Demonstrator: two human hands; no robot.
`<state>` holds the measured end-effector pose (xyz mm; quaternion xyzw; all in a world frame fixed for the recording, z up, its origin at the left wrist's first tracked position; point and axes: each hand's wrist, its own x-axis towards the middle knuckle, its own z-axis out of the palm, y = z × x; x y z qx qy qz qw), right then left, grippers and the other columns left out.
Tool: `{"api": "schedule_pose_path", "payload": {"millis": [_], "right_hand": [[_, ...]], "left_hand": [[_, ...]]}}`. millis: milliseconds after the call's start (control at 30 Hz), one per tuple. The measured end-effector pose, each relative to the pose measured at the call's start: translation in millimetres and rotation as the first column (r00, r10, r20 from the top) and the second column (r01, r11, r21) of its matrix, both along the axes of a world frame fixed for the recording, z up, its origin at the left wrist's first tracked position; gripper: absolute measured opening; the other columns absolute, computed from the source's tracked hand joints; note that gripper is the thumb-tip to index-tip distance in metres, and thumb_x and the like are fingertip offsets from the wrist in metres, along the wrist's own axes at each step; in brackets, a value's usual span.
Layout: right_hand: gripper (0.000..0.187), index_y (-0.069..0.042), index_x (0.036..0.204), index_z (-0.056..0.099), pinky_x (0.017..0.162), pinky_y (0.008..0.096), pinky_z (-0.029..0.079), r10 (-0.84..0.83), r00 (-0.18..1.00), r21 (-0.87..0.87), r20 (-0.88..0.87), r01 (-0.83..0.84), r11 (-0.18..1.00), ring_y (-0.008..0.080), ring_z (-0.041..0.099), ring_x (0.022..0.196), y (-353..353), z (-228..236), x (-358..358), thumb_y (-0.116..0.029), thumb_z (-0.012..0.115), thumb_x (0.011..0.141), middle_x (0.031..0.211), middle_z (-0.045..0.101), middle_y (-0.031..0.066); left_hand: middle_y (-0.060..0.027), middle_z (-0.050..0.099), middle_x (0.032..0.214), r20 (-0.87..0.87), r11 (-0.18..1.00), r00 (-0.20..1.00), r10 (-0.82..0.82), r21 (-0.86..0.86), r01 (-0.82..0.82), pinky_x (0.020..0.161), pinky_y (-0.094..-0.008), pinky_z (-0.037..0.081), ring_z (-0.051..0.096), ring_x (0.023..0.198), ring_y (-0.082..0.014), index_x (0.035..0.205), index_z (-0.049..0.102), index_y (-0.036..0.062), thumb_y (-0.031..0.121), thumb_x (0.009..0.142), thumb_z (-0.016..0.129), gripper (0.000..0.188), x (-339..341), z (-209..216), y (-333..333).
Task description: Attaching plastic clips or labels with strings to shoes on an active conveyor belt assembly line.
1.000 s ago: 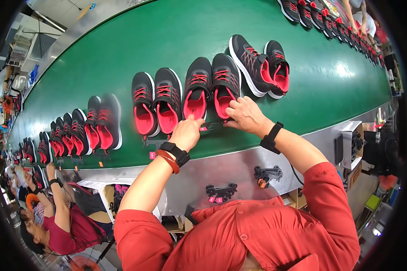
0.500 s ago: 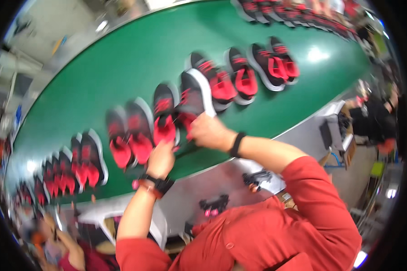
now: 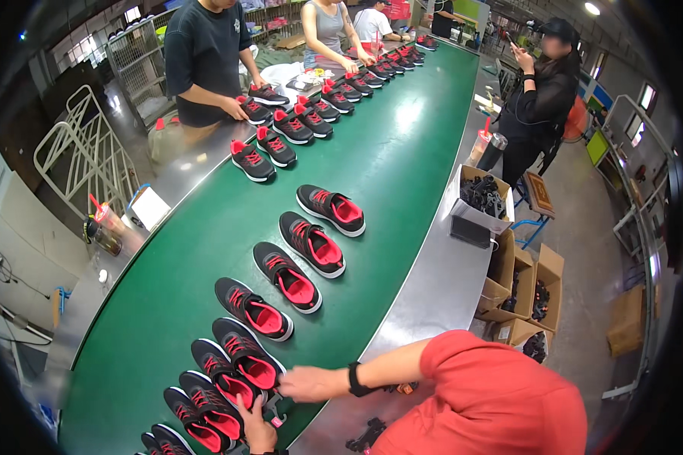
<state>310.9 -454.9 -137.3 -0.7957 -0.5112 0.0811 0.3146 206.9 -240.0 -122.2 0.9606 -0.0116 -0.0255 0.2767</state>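
Head view: a black-and-red sneaker (image 3: 244, 353) sits beside its mate (image 3: 218, 370) on the green belt (image 3: 159, 296), heels toward the belt's near edge. Left hand (image 3: 259, 431) and right hand (image 3: 305, 384) meet there, grips impossible to tell; uneven tugging on the hanger (image 3: 276, 412) at that edge could skew both.

Legible text: we can read none | pink tag (image 3: 276, 422) on grey hanger (image 3: 282, 409): too small for us to make out | pale mark (image 3: 237, 25) on co-worker's dark shirt (image 3: 201, 47): we cannot decipher it
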Motion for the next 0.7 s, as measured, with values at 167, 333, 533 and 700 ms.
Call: {"api": "schedule_pose_path", "payload": {"millis": [167,333,533,700], "right_hand": [[0.046,-0.005,0.096,0.052,0.078,0.0404,0.043,0.399,0.911,0.020,-0.102,-0.399,0.917,0.0295,0.053,0.094,-47.5,-29.5,-102.3,-0.034,0.073,0.067,0.099,0.052,0.0112],[0.047,-0.009,0.098,0.053,0.075,0.0339,0.041,0.405,0.912,-0.188,0.061,-0.388,0.902,0.0222,0.051,0.094,-68.2,-50.9,-140.8,-0.034,0.074,0.064,0.099,0.049,0.0055],[0.020,-0.008,0.083,0.065,0.080,0.0406,0.049,0.261,0.965,-0.145,0.006,-0.258,0.955,0.0272,0.061,0.095,-75.1,-61.2,-152.4,-0.021,0.069,0.069,0.095,0.061,0.0105],[0.017,-0.010,0.072,0.064,0.065,0.0404,0.049,0.249,0.968,-0.258,-0.024,-0.247,0.934,0.0277,0.064,0.074,-69.0,-55.1,-129.4,-0.026,0.069,0.067,0.073,0.064,0.0091]], "left_hand": [[-0.0274,0.044,0.133,0.268,0.972,0.937,0.225,0.000,-0.233,0.105,-0.0463,0.037,0.044,0.123,-0.0439,0.129,0.052,-0.0002,-0.013,0.071,0.044,0.060,-19.9,15.5,-13.7],[-0.0222,0.056,0.110,0.048,0.938,0.937,0.345,-0.016,-0.345,0.088,-0.0429,0.045,0.055,0.100,-0.0382,0.123,0.055,-0.0008,-0.007,0.073,0.046,0.051,-85.4,11.2,-50.4],[-0.0228,0.059,0.116,-0.297,0.956,0.936,0.187,-0.163,-0.243,0.096,-0.0471,0.042,0.054,0.106,-0.0406,0.125,0.055,0.0013,0.008,0.087,0.054,0.038,-162.8,-33.4,-110.4],[-0.0220,0.060,0.100,-0.309,0.904,0.901,0.305,-0.204,-0.376,0.085,-0.0430,0.047,0.057,0.097,-0.0394,0.110,0.059,0.0003,0.001,0.087,0.052,0.023,-159.7,-39.5,-134.7]]}}
